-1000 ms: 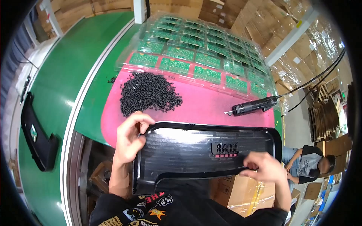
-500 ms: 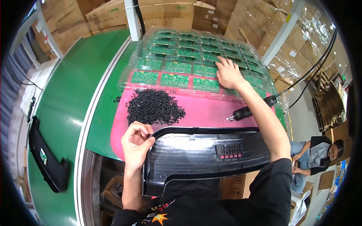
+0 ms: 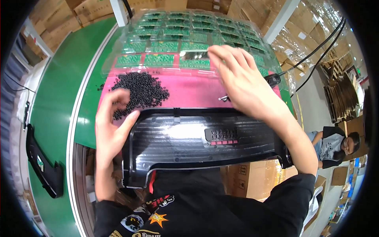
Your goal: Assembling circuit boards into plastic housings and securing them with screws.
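A long black plastic panel point(image 3: 189, 142) lies across the near edge of a pink mat point(image 3: 193, 93), with a small ribbed insert point(image 3: 222, 135) in it. My left hand point(image 3: 112, 122) is spread, fingers on a pile of small black pieces point(image 3: 142, 91) and thumb against the panel's left corner. My right hand point(image 3: 241, 83) hovers palm down over the mat, fingertips near clear trays of green circuit boards point(image 3: 166, 47). What lies under its palm is hidden. A black electric screwdriver point(image 3: 273, 79) shows behind that hand.
A green conveyor belt point(image 3: 59, 98) runs along the left, carrying another black part point(image 3: 43, 170). Cardboard boxes stand behind the bench and below it point(image 3: 252, 177). Cables hang at the upper right. Another person point(image 3: 335, 144) sits at the right edge.
My right hand went from the panel up to the board trays and is now drawn back over the mat. My left hand let its fingers off the panel's edge onto the black pile.
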The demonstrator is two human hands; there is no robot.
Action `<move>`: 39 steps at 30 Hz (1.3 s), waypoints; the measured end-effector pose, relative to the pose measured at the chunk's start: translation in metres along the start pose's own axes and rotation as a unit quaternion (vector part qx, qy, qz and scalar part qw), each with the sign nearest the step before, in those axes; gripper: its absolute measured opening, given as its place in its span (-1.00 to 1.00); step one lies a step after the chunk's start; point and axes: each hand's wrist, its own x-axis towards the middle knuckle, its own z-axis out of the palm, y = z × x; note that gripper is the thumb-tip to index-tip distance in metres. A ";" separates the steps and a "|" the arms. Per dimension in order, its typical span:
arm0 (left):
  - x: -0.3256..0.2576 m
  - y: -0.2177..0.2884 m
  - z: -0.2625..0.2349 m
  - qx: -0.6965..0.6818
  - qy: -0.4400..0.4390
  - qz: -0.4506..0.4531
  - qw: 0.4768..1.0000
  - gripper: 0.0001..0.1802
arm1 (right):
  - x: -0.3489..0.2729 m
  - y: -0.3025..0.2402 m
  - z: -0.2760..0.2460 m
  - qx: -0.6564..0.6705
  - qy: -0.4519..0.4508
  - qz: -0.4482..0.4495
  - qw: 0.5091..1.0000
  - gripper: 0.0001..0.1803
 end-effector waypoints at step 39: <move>0.074 0.006 0.102 0.099 -0.514 0.044 0.851 -0.39 | -0.104 -0.033 0.036 0.397 -0.075 0.298 0.865 -0.32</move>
